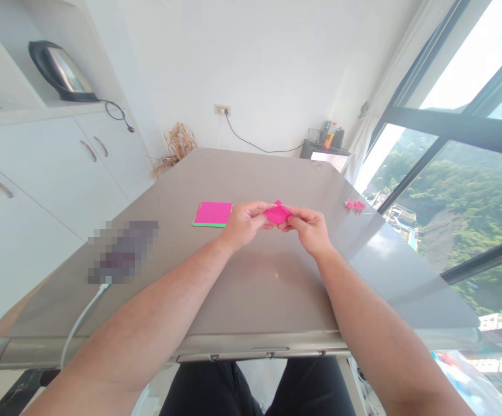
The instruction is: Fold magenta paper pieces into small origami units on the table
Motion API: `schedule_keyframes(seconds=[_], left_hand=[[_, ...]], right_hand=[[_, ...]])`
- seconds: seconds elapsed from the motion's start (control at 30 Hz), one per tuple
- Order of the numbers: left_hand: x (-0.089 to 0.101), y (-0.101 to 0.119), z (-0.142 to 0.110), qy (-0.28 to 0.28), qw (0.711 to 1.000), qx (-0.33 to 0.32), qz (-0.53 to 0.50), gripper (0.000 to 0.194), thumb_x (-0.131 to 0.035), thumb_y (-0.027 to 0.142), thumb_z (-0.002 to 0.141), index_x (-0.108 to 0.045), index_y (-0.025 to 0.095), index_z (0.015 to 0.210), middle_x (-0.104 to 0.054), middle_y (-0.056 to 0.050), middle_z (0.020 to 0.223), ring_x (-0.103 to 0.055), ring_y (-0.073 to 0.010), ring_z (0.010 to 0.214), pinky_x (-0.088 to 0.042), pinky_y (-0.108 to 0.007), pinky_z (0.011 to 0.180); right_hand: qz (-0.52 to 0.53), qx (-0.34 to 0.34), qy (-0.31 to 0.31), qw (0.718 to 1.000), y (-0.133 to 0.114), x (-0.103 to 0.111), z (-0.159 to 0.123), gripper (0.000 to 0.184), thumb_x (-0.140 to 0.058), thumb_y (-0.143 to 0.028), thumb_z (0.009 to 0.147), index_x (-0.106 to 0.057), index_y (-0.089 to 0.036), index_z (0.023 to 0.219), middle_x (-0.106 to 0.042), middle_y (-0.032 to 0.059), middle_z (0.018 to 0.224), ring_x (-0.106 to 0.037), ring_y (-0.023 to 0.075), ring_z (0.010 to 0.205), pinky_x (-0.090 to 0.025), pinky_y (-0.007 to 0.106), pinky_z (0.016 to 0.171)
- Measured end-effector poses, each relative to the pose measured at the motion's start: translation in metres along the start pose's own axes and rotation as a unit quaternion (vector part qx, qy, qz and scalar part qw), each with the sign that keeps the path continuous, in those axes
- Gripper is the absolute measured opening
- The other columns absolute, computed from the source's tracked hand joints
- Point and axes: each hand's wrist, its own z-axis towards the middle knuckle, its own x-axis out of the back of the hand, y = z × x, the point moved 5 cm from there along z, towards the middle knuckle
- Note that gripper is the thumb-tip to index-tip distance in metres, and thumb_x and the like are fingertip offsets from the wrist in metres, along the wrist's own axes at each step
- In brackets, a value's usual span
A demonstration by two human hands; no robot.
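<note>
A small piece of folded pink paper [277, 215] is held between my two hands above the middle of the table. My left hand [246, 221] pinches its left side between thumb and fingers. On the opposite side my right hand [310, 227] grips the paper the same way. A small point of the paper sticks up at the far side, while my fingers cover its left and right edges. Just left of my left hand lies a stack of square paper [213, 213], pink on top with a green edge showing below.
Folded pink paper pieces [355, 205] lie by the table's right edge, near the window. A pixelated object [123, 252] with a white cable [84, 318] is at the left. The grey table [251, 173] has dried stalks [177, 147] beyond its far left corner.
</note>
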Motion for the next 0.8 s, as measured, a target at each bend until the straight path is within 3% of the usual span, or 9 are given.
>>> schedule_keyframes(seconds=[0.8], left_hand=[[0.0036, -0.0040, 0.0023, 0.054, 0.998, 0.034, -0.009, 0.028, -0.064, 0.021, 0.073, -0.079, 0.019, 0.097, -0.078, -0.005, 0.091, -0.075, -0.0236, 0.083, -0.064, -0.039, 0.075]], right_hand=[[-0.008, -0.008, 0.007, 1.000, 0.0034, -0.0010, -0.0004, 0.032, -0.060, -0.021, 0.076, -0.080, -0.026, 0.101, -0.076, 0.0015, 0.073, -0.072, 0.0195, 0.073, -0.059, 0.037, 0.071]])
